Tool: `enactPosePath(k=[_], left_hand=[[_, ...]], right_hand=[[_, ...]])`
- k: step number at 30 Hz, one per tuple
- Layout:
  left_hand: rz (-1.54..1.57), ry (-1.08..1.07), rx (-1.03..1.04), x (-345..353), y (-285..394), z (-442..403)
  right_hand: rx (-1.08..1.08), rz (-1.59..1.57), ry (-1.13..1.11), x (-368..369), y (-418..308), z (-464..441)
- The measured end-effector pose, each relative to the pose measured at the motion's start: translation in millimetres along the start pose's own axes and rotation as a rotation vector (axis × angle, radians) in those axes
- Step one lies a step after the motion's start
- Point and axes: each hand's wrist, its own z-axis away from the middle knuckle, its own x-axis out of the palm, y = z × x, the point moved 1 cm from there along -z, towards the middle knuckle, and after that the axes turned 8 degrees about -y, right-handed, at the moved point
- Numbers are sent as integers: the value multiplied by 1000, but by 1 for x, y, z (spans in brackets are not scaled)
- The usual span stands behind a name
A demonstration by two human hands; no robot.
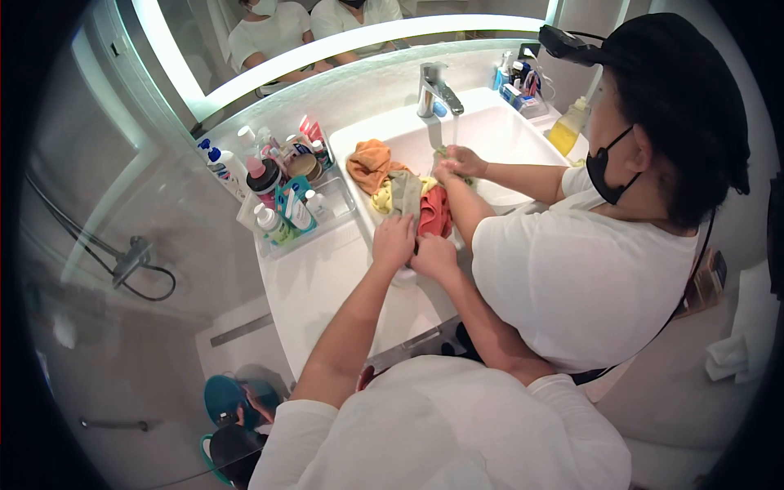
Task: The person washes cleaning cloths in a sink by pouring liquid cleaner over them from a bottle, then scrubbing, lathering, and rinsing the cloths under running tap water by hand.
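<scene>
At the near rim of the white sink (506,135), my left hand (394,240) has its fingers closed on a grey-green cloth (405,196). My right hand (434,257) is right beside it, fingers curled at the lower edge of a red cloth (435,214); what it grips is too small to tell. A yellow cloth (381,198) and an orange cloth (370,166) lie beyond my hands on the sink's left side. Close by on the right, a co-worker's hands (457,165) hold a small green item under the faucet (438,90).
A masked co-worker (588,269) stands close on my right. Bottles and tubes fill a clear tray (322,214) on the left counter. A soap bottle (569,126) stands right of the sink. Another person's hands (256,402) and a teal basin (224,398) are at lower left.
</scene>
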Motion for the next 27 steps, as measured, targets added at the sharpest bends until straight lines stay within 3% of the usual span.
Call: enactPosePath(k=[10,12,15,16,17,18,21,27], left_hand=[[19,49,29,2,-2,3],[-20,-30,23,2,2,-1],[-50,-148,-74,-6,5,-4],[5,-64,-33,9,-8,-5],[40,-132,-140,12,-8,-8],[-68,-216,-78,-9,3,-1],[-114,65,-19,18,-8,-2],[54,94,-65,16,-7,5]], right_hand=[[-47,-2,117,8,3,0],[-80,-19,136,11,6,-3],[-49,25,-65,-4,-3,-3],[-57,-48,-64,-1,0,-5],[-112,-63,16,-6,-7,1],[-81,-1,-8,-5,-7,-1],[1,13,-119,-11,-11,-2],[67,78,-127,-16,-21,4]])
